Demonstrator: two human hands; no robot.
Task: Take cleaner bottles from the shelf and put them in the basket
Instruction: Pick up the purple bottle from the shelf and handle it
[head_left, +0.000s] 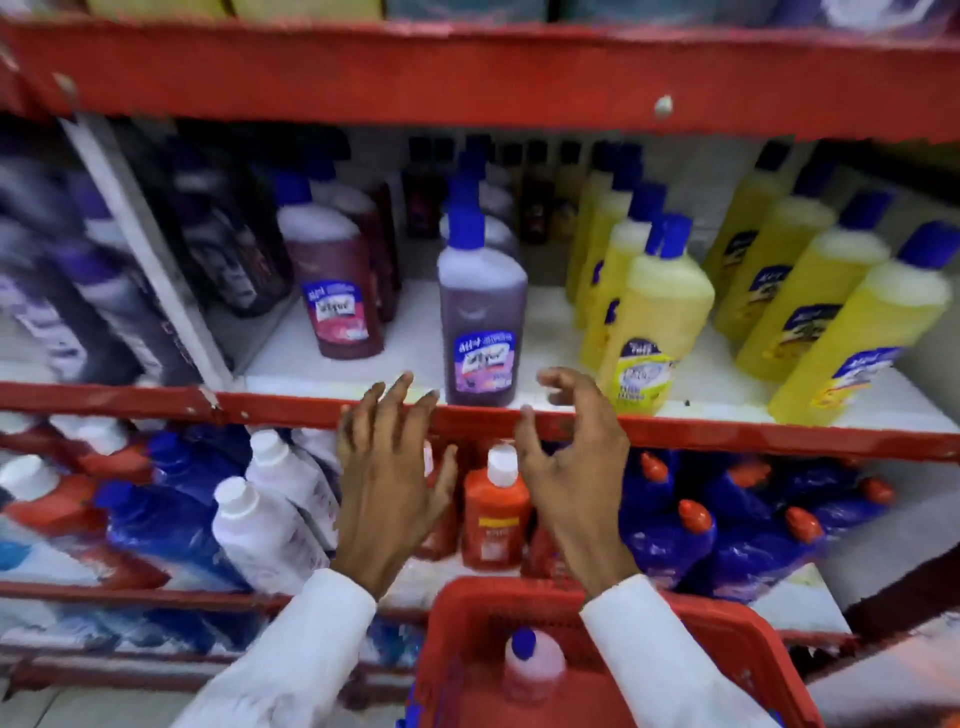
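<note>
A purple cleaner bottle (480, 312) with a blue cap stands upright at the front edge of the middle shelf (717, 434). My left hand (387, 478) is open just below and left of it, fingers spread. On the other side, my right hand (574, 467) is open too, below and right of the bottle, fingers curled near its base. Neither hand touches it. The red basket (737, 639) sits at the bottom, under my right forearm, with a pale pink bottle (532, 665) with a blue cap inside it.
Yellow bottles (654, 322) stand to the right on the same shelf, a dark red bottle (332, 291) to the left. The lower shelf holds white (260, 535), orange (496, 514) and blue bottles (670, 540). A red shelf beam (467, 73) runs overhead.
</note>
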